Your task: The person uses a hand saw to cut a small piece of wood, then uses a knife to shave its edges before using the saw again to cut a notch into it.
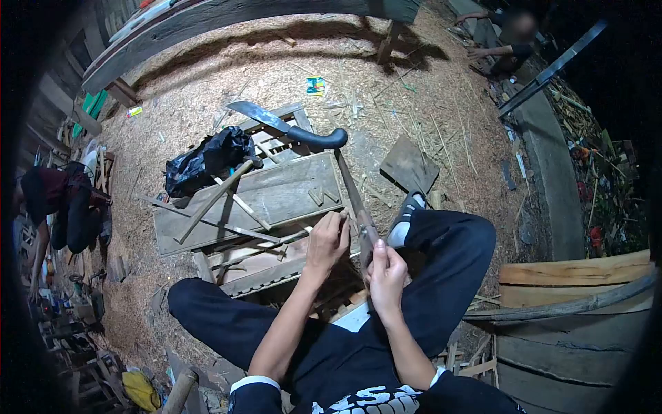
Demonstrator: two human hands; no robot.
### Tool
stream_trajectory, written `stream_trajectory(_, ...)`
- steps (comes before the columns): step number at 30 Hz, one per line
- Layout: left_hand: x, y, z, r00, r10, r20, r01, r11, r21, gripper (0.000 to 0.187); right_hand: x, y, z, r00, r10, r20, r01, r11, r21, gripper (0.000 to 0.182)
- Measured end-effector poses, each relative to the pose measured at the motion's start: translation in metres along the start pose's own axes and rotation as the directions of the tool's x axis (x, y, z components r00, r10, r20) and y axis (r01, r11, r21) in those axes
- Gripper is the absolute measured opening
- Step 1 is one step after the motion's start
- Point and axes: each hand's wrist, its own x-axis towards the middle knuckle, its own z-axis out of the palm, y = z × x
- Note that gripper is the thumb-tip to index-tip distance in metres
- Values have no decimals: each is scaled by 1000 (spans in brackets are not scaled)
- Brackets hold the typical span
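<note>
My left hand is closed, fingers curled, just left of a long narrow brown strip that looks like wood. Whatever lies inside its fingers is hidden. My right hand pinches near the lower end of that strip, thumb up. The strip runs away from me, past the right edge of a wooden board. Beyond it, a large knife with a curved black handle and broad blade rests over a slatted wooden crate. Thin sticks lie across the board, with small short pieces near its right end.
A crumpled black plastic bag sits at the board's far left. A square wooden block lies right of the strip. Wood shavings cover the ground. Planks are stacked at right; a heavy bench stands ahead. Other people are at left and far right.
</note>
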Motion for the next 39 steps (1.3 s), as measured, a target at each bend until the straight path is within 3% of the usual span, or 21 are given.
stream_trajectory(3,0,4,-10,995,-58,-86,49,993,-104,11,-14,2,-8,999,53,-5,-53,998,37,47)
stream_trajectory(5,1,16,-27,966,-252,-53,235,947,-220,13,-23,1,-11,995,95,-32,-93,993,68,46)
stream_trajectory(9,5,15,-44,972,-215,-99,174,931,-320,14,-31,11,-14,996,28,-80,-24,998,57,42)
stream_trajectory(11,9,23,-57,974,-222,-50,195,926,-323,13,-31,14,-12,994,-11,-109,16,999,42,43)
stream_trajectory(14,10,29,-60,982,-142,-124,84,919,-386,12,-29,6,-5,976,-145,-162,143,989,-27,44)
stream_trajectory(19,10,40,-73,988,-85,-125,32,926,-377,13,-26,-18,1,970,-189,-149,179,981,-79,41)
stream_trajectory(22,9,39,-85,993,-28,-113,-11,944,-330,12,-21,-28,7,950,-300,-86,279,939,-200,40)
stream_trajectory(26,13,40,-108,990,15,-142,-55,957,-285,12,-10,-33,22,923,-383,-30,369,907,-205,45)
stream_trajectory(29,17,29,-123,989,-7,-146,-31,967,-252,12,6,-34,37,914,-395,97,404,858,-318,37)
stream_trajectory(32,30,13,-134,974,7,-227,-71,959,-275,8,34,-23,60,791,-558,252,604,643,-471,38)
stream_trajectory(33,33,7,-140,972,8,-235,-73,960,-270,8,39,-25,68,786,-562,257,611,640,-465,38)
stream_trajectory(35,37,-2,-149,982,-125,-145,77,952,-296,7,46,-29,83,727,-579,369,683,556,-473,37)
stream_trajectory(37,41,-4,-156,977,-152,-148,98,942,-320,10,50,-31,95,701,-577,418,711,522,-472,35)
stream_trajectory(39,42,-14,-159,976,-152,-157,96,944,-316,15,54,-27,104,606,-600,522,792,391,-469,36)
